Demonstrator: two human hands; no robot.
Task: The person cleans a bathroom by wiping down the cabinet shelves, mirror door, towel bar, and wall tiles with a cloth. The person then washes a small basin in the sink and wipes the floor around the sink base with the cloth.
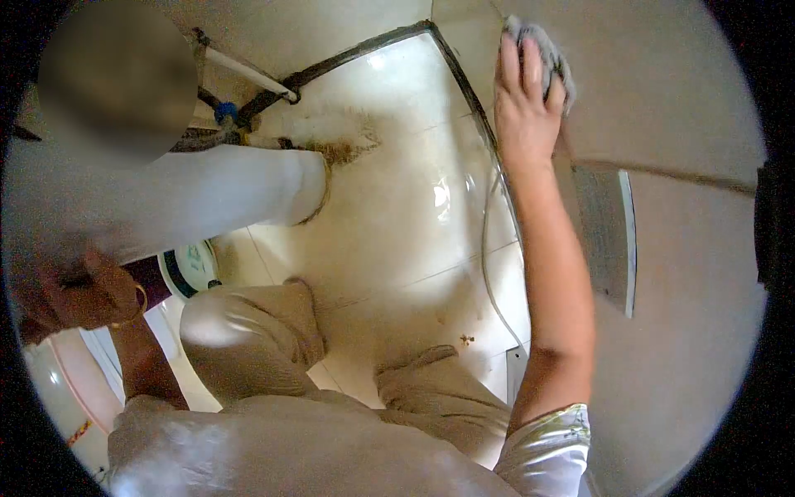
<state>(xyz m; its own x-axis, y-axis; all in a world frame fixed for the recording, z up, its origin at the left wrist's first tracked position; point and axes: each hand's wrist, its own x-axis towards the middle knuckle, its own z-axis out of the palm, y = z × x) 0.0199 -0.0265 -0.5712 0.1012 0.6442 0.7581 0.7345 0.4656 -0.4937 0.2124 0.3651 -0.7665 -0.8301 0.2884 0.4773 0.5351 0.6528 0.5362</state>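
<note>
My right hand (pixel 528 108) is at the upper right, its fingers spread over a grey and white cloth (pixel 548 58) that it presses against the pale wall or panel (pixel 662 108). The arm reaches straight up from a light patterned sleeve. At the left edge, in shadow, my left hand (pixel 95 290) has curled fingers and a yellow bangle at the wrist. It rests close below a wide white pipe or pedestal (pixel 224 186); whether it holds anything is hidden in the dark.
Pale floor tiles (pixel 381 240) have a brown stain near the pipe's end. Dark edging and a thin cable (pixel 487 265) run beside my right arm. A metal-edged vent (pixel 609 232) sits at right. Thin pipes with a blue valve (pixel 224 110) and a round container (pixel 192 263) are at left.
</note>
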